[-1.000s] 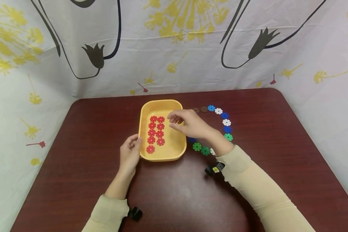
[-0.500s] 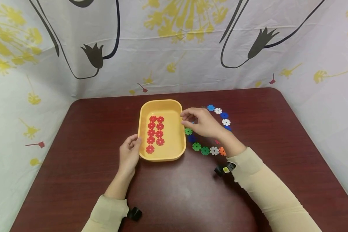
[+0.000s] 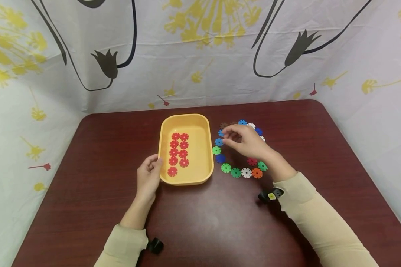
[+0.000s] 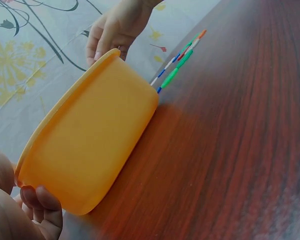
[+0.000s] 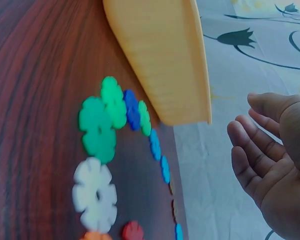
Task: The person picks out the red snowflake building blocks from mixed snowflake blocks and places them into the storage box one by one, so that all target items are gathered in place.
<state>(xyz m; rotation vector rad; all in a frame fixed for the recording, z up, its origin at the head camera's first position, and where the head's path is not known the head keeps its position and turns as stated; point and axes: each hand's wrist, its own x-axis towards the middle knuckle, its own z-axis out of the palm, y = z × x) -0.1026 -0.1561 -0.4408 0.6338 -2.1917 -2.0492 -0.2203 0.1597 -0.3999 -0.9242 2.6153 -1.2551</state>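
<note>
A yellow plastic tray (image 3: 200, 148) sits on the table with several red snowflake discs (image 3: 173, 152) lined up in two columns on its left side. My left hand (image 3: 148, 176) grips the tray's left rim, thumb inside and fingers curled against the outer wall (image 4: 97, 135). To the right of the tray, my right hand (image 3: 245, 142) hovers over a ring of coloured snowflake discs (image 3: 226, 168). In the right wrist view its fingers (image 5: 252, 150) are loosely bent with nothing between them. Part of the ring is hidden under that hand.
One red disc (image 3: 252, 161) lies inside the ring, near a green and an orange disc (image 3: 257, 173). Behind the dark wooden table (image 3: 200, 222) hangs a patterned white cloth (image 3: 187, 81), which also runs along both sides.
My right hand has drawn back rightward from over the tray to above the ring, uncovering discs on the ring's left side. The left hand stays on the rim.
</note>
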